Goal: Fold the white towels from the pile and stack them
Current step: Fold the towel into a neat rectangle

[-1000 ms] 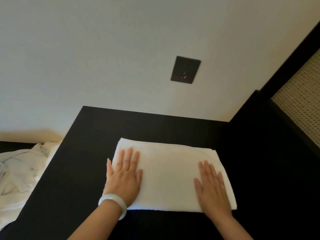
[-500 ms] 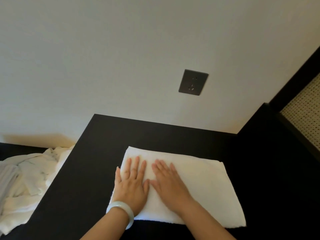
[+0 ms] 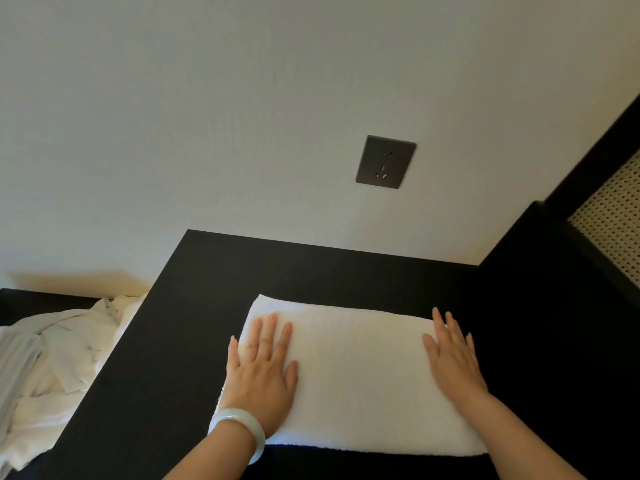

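A folded white towel (image 3: 360,372) lies flat on the black table (image 3: 180,341), a wide rectangle. My left hand (image 3: 263,372) presses flat on its left end, fingers straight and spread, with a pale bangle on the wrist. My right hand (image 3: 453,358) lies flat on the towel's right end, fingers straight and pointing away from me. A pile of crumpled white towels (image 3: 52,368) sits lower down, past the table's left edge.
A pale wall rises right behind the table, with a dark power socket (image 3: 385,161) on it. A black cabinet side (image 3: 554,306) with a perforated panel (image 3: 616,220) closes off the right. The table's left edge drops to the pile.
My right hand has slid from beside the left hand across the towel to its right end. The left hand has stayed put. The camera has shifted slightly.
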`<state>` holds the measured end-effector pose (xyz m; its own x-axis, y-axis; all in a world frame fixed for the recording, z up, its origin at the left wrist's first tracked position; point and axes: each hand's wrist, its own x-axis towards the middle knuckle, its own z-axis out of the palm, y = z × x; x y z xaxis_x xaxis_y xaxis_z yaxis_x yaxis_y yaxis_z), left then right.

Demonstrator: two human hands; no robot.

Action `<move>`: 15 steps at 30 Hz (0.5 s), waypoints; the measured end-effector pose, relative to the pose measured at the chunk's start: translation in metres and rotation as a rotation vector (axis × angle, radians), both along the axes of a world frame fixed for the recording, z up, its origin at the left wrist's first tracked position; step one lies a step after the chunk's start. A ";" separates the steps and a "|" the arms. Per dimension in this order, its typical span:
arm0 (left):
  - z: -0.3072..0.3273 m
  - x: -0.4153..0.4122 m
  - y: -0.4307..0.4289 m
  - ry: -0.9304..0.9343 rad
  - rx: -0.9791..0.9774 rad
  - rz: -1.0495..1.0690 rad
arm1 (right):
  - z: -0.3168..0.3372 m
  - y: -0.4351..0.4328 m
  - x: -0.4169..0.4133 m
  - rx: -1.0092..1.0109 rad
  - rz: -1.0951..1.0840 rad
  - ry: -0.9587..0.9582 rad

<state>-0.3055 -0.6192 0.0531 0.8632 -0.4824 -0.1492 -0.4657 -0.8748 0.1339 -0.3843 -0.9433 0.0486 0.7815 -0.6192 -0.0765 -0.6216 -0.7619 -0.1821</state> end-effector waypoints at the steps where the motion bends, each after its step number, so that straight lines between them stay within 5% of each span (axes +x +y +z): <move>1: 0.002 -0.001 0.000 0.005 0.009 0.003 | 0.001 0.001 0.001 0.033 -0.009 -0.004; 5: 0.009 0.004 -0.001 0.032 0.059 -0.017 | 0.010 0.003 -0.007 0.204 -0.080 -0.109; 9: 0.015 0.027 -0.004 -0.040 0.111 -0.042 | 0.004 0.008 -0.028 0.076 -0.062 -0.035; 15: 0.018 0.044 -0.001 0.128 0.031 0.050 | 0.004 0.017 -0.042 0.062 0.006 -0.046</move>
<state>-0.2611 -0.6204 0.0710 0.8588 -0.4328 -0.2742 -0.4025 -0.9010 0.1617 -0.4266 -0.9259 0.0530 0.7889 -0.6094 -0.0786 -0.6067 -0.7522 -0.2571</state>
